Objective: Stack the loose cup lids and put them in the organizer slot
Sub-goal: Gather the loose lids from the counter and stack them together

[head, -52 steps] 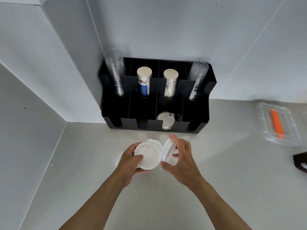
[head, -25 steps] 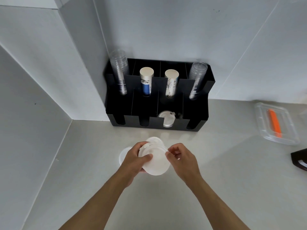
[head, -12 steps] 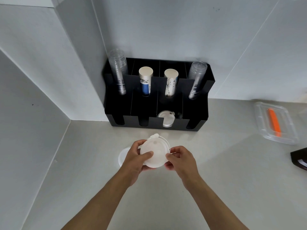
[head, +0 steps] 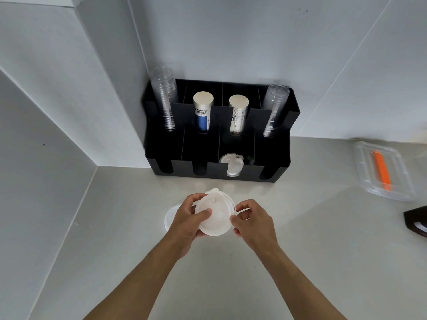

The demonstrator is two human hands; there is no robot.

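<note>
I hold a small stack of white cup lids (head: 216, 214) above the counter, tilted so the top lid faces me. My left hand (head: 187, 219) grips the stack's left side, thumb on top. My right hand (head: 253, 221) pinches its right edge. Another white lid (head: 169, 218) lies flat on the counter, partly hidden under my left hand. The black organizer (head: 272, 158) stands against the wall beyond my hands. Its third front slot from the left holds white lids (head: 231, 163).
The organizer's back row holds two stacks of clear cups (head: 165, 98) (head: 275, 109) and two sleeves of paper cups (head: 202, 112) (head: 238, 114). A clear plastic box (head: 367, 172) with an orange item sits at right. A dark object (head: 417, 224) shows at the right edge. A wall corner juts out at left.
The lid in my right hand was brought onto the stack in my left hand. Both hands now hold one stack, turned slightly towards me.
</note>
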